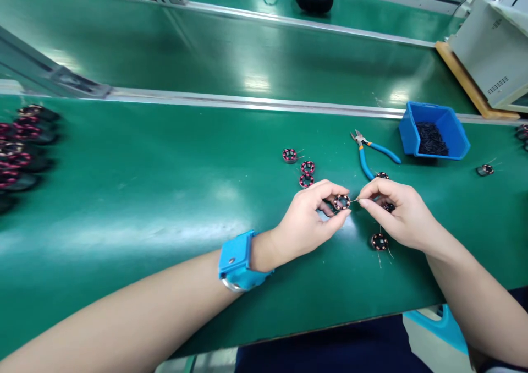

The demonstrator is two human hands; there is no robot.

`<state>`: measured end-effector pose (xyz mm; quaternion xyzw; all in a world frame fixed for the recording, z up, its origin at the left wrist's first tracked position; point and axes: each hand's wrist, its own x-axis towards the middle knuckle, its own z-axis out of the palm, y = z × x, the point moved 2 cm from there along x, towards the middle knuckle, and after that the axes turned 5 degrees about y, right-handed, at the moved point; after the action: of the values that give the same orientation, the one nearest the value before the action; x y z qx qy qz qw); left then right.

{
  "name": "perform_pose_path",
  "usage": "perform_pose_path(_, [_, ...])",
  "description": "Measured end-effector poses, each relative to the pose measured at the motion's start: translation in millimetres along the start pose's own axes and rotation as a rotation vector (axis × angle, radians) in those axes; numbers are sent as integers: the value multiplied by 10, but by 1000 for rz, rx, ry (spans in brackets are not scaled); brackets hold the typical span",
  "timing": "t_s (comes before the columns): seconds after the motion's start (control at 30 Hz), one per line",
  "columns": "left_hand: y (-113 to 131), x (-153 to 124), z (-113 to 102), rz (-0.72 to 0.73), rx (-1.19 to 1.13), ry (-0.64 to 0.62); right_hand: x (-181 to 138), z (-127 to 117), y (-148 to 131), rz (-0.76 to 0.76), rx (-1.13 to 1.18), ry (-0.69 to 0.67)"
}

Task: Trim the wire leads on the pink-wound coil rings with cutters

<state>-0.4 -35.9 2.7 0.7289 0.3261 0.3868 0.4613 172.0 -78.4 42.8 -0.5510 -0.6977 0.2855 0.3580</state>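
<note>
Between the thumb and fingers of my left hand is a small ring-shaped motor stator with copper windings. My right hand pinches the thin wire end that sticks out from its right side. Just below my right hand lies another copper stator with loose wire ends. One more stator shows above my right fingers, and another is partly hidden behind them. Beyond my left hand lie red-wound stators, one apart and two touching each other.
Blue-handled cutting pliers lie beyond my right hand. A blue bin of small black pieces stands at the right, near a lone stator. Stacked stators sit at the far left. A metal rail crosses the green bench.
</note>
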Motion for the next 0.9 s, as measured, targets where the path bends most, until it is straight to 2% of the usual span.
perform_pose_path(0.27, [0, -11, 4, 3, 9, 5, -21, -24, 10, 39, 7, 17])
perform_pose_path(0.9, [30, -9, -5, 27, 34, -1, -15, 7, -38, 3, -57, 7])
